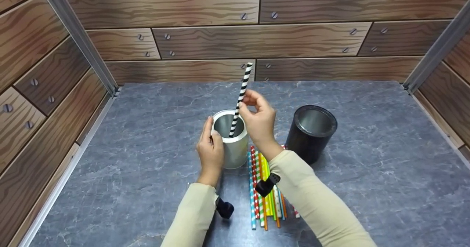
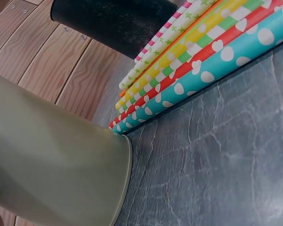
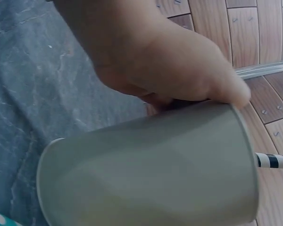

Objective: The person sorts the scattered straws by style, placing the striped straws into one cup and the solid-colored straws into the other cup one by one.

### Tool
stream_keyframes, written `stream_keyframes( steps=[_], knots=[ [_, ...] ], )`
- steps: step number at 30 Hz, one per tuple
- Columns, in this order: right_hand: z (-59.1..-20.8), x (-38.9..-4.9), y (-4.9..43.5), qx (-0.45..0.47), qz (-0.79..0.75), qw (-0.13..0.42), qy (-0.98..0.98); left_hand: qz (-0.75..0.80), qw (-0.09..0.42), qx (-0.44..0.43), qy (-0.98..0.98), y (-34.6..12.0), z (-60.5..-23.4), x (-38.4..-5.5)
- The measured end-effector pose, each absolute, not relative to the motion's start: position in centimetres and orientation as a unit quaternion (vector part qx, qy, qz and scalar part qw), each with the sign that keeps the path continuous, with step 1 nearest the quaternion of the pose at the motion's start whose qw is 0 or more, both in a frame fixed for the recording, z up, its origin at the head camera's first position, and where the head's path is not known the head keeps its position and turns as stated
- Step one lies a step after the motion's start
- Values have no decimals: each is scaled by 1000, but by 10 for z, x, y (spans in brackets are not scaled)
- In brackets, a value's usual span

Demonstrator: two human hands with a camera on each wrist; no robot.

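Observation:
My right hand (image 1: 259,118) pinches a black-and-white striped paper straw (image 1: 245,82) between thumb and fingers. The straw slants upward, its lower end inside the mouth of a white can (image 1: 235,153). My left hand (image 1: 211,149) holds this upright can at its left side, thumb by the rim; the right wrist view also shows this hand (image 3: 179,61) against the can's wall (image 3: 151,165). Beside the can and under my right forearm lies a bunch of colourful paper straws (image 1: 257,188), partly hidden by the sleeve. They show closely in the left wrist view, a blue dotted straw (image 2: 207,76) in front.
A black can (image 1: 308,144) stands upright to the right of my right hand. The grey marble-patterned table (image 1: 147,148) runs back to a wood-patterned wall (image 1: 205,41). Metal posts (image 1: 79,37) stand at the corners. Each wrist wears a small black camera (image 1: 268,184).

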State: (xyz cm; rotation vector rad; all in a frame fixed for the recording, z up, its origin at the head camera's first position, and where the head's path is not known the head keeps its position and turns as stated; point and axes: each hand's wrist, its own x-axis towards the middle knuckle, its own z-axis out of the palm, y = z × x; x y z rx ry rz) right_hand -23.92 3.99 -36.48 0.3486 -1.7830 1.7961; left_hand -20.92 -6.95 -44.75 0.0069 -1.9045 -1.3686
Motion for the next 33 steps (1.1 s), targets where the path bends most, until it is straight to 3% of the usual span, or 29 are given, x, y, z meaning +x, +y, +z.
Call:
stream_keyframes(
  steps=[12, 33],
  knots=[
    [-386, -238, 39, 153, 615, 278, -722, -540, 388, -5, -747, -69, -449, -210],
    [-386, -240, 37, 145, 581, 228, -768, -521, 407, -9, -751, -70, -449, -211]
  ],
)
